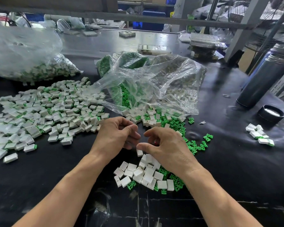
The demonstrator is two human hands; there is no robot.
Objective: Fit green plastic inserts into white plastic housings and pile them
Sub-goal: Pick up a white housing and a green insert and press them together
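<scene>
Black table, hands above housings

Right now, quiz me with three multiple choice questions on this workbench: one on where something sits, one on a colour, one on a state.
1. Where is the big pile of finished pieces?
A. To the person's left
B. Far right
C. Inside the flask

2. What colour are the loose inserts?
A. Red
B. Green
C. Blue

3. How is the metal flask?
A. Lying flat
B. Capped
C. Standing with its cap off

Answers:
1 A, the heap spreads left of the left hand.
2 B, they are bright green.
3 C, the black cap lies beside it on the table.
</scene>
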